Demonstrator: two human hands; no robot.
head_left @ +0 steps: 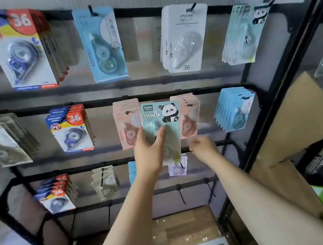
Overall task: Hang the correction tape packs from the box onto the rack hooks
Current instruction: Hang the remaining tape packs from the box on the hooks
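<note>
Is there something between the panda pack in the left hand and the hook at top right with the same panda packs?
Nothing visible blocks it. The panda pack is held before the pink packs; the path to the panda hook is open air.

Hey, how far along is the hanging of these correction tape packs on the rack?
Done: most black rack hooks already carry packs, including a stack of mint-green panda packs top right.

In hand: the left hand grips one mint-green panda correction tape pack before the middle row, unhooked. The right hand holds nothing.

Left: hooking this pack. How many remain in the box is not visible.
</note>
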